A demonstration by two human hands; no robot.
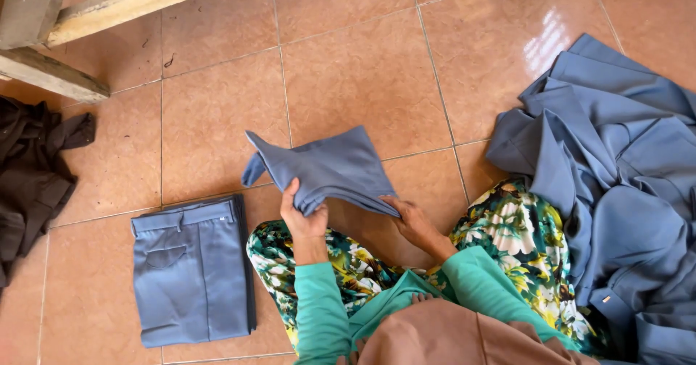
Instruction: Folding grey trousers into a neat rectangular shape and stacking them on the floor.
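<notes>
Trousers (326, 168): 1 in both hands (304, 220), 1 folded (192, 271).

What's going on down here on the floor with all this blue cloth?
A person sitting on the tiled floor holds a folded blue-grey garment up with both hands: the left hand grips its lower edge, the right hand supports it underneath. A folded pair of blue trousers lies beside the left knee. A loose heap of blue clothes sits on the right.
</notes>
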